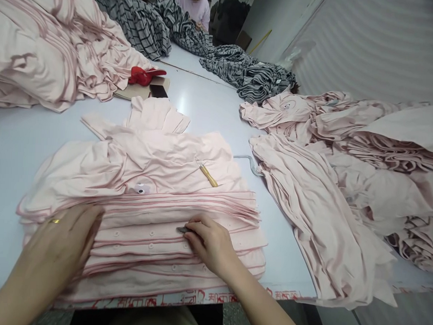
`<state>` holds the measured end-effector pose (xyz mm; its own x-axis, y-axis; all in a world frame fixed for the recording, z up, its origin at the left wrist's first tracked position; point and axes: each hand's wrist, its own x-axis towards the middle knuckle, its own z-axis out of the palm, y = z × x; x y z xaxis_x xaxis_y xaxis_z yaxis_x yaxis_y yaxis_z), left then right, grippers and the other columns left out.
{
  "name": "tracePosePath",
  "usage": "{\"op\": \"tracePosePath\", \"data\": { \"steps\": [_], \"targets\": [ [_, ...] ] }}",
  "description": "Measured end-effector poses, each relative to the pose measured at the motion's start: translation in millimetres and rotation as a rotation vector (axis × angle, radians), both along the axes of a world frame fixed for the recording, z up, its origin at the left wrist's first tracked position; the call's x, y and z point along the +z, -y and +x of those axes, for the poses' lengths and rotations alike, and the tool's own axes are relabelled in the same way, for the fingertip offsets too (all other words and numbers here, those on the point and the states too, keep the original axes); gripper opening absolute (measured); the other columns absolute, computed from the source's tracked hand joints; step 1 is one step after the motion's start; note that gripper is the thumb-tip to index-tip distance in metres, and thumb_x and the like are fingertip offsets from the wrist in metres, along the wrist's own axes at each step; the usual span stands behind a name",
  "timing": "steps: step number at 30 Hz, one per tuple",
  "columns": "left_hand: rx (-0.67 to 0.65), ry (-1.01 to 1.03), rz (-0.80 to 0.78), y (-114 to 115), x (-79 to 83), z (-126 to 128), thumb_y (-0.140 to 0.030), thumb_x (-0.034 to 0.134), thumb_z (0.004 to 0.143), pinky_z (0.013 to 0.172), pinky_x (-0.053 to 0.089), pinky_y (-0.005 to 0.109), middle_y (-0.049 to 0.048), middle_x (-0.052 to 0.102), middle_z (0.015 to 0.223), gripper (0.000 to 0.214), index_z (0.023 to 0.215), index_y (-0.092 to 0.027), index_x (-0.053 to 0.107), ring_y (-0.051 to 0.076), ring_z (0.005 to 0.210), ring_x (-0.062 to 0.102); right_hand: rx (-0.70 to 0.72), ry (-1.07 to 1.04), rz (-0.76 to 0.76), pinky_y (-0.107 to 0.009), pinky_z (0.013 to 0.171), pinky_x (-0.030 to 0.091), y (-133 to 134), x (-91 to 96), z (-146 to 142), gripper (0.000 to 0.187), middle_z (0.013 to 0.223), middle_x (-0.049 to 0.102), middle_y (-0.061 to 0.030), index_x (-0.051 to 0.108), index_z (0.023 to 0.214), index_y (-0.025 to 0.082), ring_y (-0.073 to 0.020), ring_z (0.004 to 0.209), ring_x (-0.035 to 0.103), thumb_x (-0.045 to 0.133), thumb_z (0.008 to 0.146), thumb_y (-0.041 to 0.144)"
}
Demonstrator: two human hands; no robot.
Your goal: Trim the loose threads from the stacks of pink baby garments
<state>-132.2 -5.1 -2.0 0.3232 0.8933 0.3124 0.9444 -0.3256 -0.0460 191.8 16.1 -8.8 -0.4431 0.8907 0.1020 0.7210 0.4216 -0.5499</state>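
A stack of pale pink button-front garments [134, 268] with darker pink piping lies in front of me, several buttoned edges layered toward me. My left hand [67, 233], with a gold ring, rests palm down on the stack's left part, its fingers extended. My right hand [210, 240] pinches a small dark pointed metal tool [182, 230] over the button plackets; its kind is mostly hidden by the fingers. Just beyond, a wooden-handled tool [209, 175] with a thin metal tip lies on the pink cloth. An embroidered eye patch [143, 188] shows on the top garment.
More pink garments [314, 208] are heaped along the right, and another pile [32, 47] stands at the back left. Grey checked cloth [241, 68] runs across the back. A red item [141, 76] and a phone [158, 91] lie on cardboard. A person [195, 7] is behind the table.
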Motion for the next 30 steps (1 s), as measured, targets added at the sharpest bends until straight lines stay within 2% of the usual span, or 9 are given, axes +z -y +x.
{"op": "tracePosePath", "data": {
  "steps": [3, 5, 9, 13, 18, 24, 30],
  "targets": [
    [-0.015, 0.020, 0.030, -0.5, -0.5, -0.1, -0.020, 0.040, 0.092, 0.073, 0.043, 0.037, 0.0074, 0.062, 0.088, 0.018, 0.088, -0.017, 0.058, 0.023, 0.080, 0.056, 0.030, -0.027, -0.002, -0.027, 0.073, 0.049, 0.5, 0.2, -16.7, 0.015, 0.104, 0.068, -0.0056, 0.069, 0.103, 0.022, -0.0187, 0.088, 0.065, 0.058, 0.093, 0.026],
    [-0.020, 0.000, 0.044, 0.5, -0.2, 0.9, -0.014, 0.041, 0.090, 0.072, 0.042, 0.034, 0.0075, 0.061, 0.090, 0.019, 0.084, -0.018, 0.059, 0.022, 0.080, 0.055, 0.070, -0.021, 0.026, -0.028, 0.072, 0.049, 0.8, -0.4, -29.4, 0.014, 0.103, 0.069, -0.0055, 0.069, 0.100, 0.021, -0.0196, 0.087, 0.065, 0.060, 0.090, 0.024],
    [0.039, -0.084, 0.070, 5.8, 4.1, 2.4, -0.013, 0.044, 0.089, 0.065, 0.038, 0.033, 0.0069, 0.059, 0.085, 0.023, 0.091, -0.020, 0.066, 0.023, 0.076, 0.053, 0.116, 0.018, 0.043, -0.029, 0.068, 0.046, -0.1, -3.8, -43.5, 0.013, 0.102, 0.069, -0.0041, 0.069, 0.098, 0.021, -0.0195, 0.082, 0.065, 0.061, 0.088, 0.022],
    [0.034, -0.123, 0.001, 14.1, 7.0, 0.2, -0.015, 0.043, 0.089, 0.063, 0.038, 0.035, 0.0049, 0.056, 0.075, 0.028, 0.100, -0.019, 0.068, 0.023, 0.070, 0.054, 0.115, -0.017, 0.056, -0.028, 0.068, 0.046, -0.9, -8.2, -45.8, 0.012, 0.101, 0.069, -0.0032, 0.070, 0.097, 0.021, -0.0183, 0.081, 0.065, 0.059, 0.091, 0.023],
    [0.009, -0.054, -0.032, 23.0, 0.0, -2.3, -0.014, 0.040, 0.091, 0.069, 0.044, 0.036, 0.0063, 0.065, 0.089, 0.034, 0.119, -0.014, 0.060, 0.021, 0.075, 0.059, 0.104, -0.110, 0.064, -0.027, 0.070, 0.046, 1.1, -9.4, -66.7, 0.015, 0.098, 0.068, -0.0048, 0.068, 0.098, 0.019, -0.0178, 0.082, 0.064, 0.055, 0.094, 0.024],
    [0.000, -0.014, -0.049, 27.0, -6.9, -3.5, -0.015, 0.037, 0.094, 0.069, 0.047, 0.037, 0.0074, 0.067, 0.092, 0.035, 0.120, -0.013, 0.060, 0.022, 0.080, 0.063, 0.172, -0.086, 0.189, -0.032, 0.069, 0.046, 2.5, -8.9, -105.7, 0.019, 0.099, 0.067, -0.0077, 0.067, 0.098, 0.017, -0.0206, 0.081, 0.061, 0.050, 0.095, 0.026],
    [0.010, 0.075, -0.074, 28.3, -9.6, -4.2, -0.017, 0.035, 0.095, 0.071, 0.049, 0.035, 0.0091, 0.069, 0.099, 0.037, 0.123, -0.013, 0.059, 0.022, 0.084, 0.065, 0.201, -0.106, 0.203, -0.032, 0.068, 0.045, 1.8, -13.9, -112.8, 0.018, 0.099, 0.068, -0.0065, 0.068, 0.098, 0.018, -0.0203, 0.081, 0.061, 0.052, 0.094, 0.026]
  ]
}}
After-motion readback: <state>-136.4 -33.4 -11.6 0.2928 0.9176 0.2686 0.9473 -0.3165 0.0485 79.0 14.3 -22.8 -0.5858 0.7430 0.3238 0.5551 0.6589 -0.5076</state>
